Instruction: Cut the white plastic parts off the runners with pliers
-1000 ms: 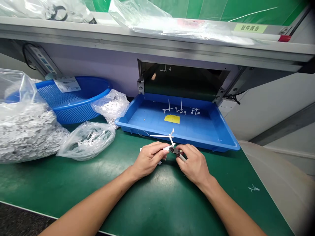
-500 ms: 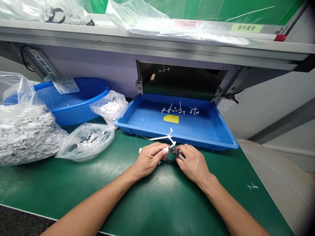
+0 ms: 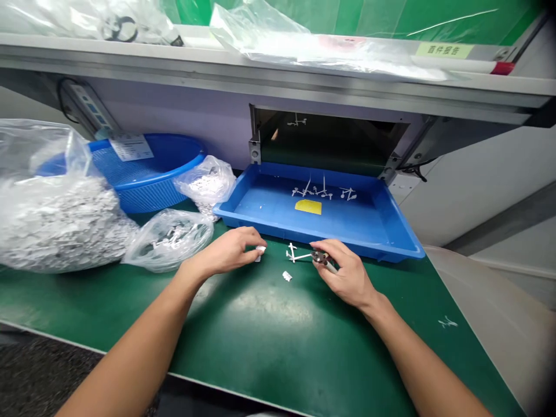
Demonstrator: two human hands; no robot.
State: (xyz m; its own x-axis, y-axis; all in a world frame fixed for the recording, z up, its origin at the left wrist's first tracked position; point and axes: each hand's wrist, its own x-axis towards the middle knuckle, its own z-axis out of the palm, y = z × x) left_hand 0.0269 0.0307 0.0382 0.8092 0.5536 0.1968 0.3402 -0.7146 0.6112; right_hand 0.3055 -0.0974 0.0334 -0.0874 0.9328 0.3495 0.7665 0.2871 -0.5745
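My left hand [image 3: 230, 250] has its thumb and fingers closed around a small white plastic part [image 3: 259, 252], low over the bench. My right hand [image 3: 347, 275] grips a pair of nippers [image 3: 322, 258] with light handles, jaws toward the left. A branched white plastic sprue [image 3: 293, 253] extends left from the nippers' tip; whether the jaws bite it I cannot tell. Between the hands, another small white part [image 3: 287, 276] lies on the green bench.
Behind the hands stands a blue tray [image 3: 269, 225] with several sprues and a yellow label [image 3: 308, 207]. Leftward are a small open bag of white parts [image 3: 169, 240], another bag [image 3: 208, 185], a big full bag [image 3: 65, 226] and a blue basket [image 3: 147, 194]. A shelf [image 3: 278, 81] overhangs.
My hands have moved apart, the left going left with a white part. The sprue, formerly raised between both hands, is now lower beside the nippers. A loose part now shows on the bench.
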